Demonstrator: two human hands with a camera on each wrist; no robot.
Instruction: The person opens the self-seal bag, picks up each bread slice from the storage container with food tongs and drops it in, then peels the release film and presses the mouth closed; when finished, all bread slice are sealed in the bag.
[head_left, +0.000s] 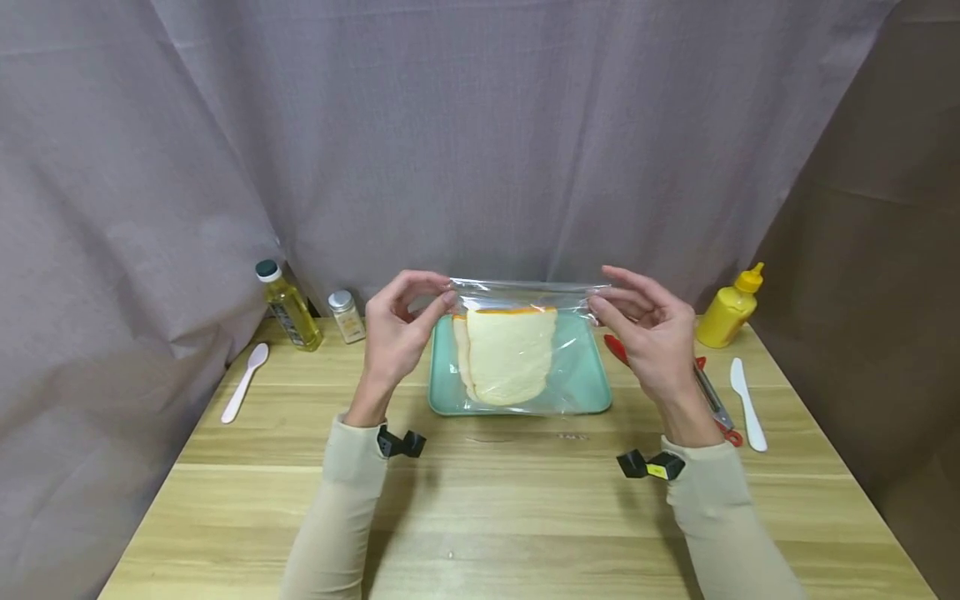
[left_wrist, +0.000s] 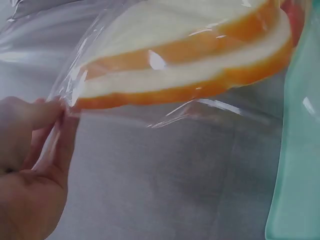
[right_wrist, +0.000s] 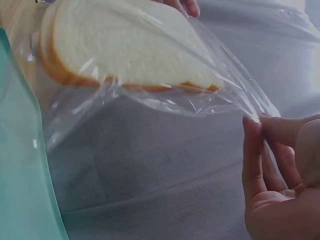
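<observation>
Two bread slices (head_left: 513, 354), pale with orange-brown crusts, lie inside a clear plastic bag (head_left: 573, 358). The bag hangs above a mint-green tray (head_left: 437, 383), its top edge stretched level between both hands. My left hand (head_left: 401, 321) pinches the bag's upper left corner between thumb and fingers. At the upper right corner, my right hand (head_left: 648, 329) pinches the plastic the same way. Both wrist views show the slices (left_wrist: 185, 65) stacked together in the bag, with each hand's fingertips closed on the film. Whether anything lies between the slices is hard to tell.
On the left stand an oil bottle (head_left: 288, 308) and a small shaker jar (head_left: 347, 317), with a pink spoon (head_left: 246, 383) nearby. To the right are red-tipped tongs (head_left: 712, 396), partly behind the right hand, a white knife (head_left: 747, 406) and a yellow squeeze bottle (head_left: 727, 312). Grey curtain (head_left: 480, 150) hangs behind.
</observation>
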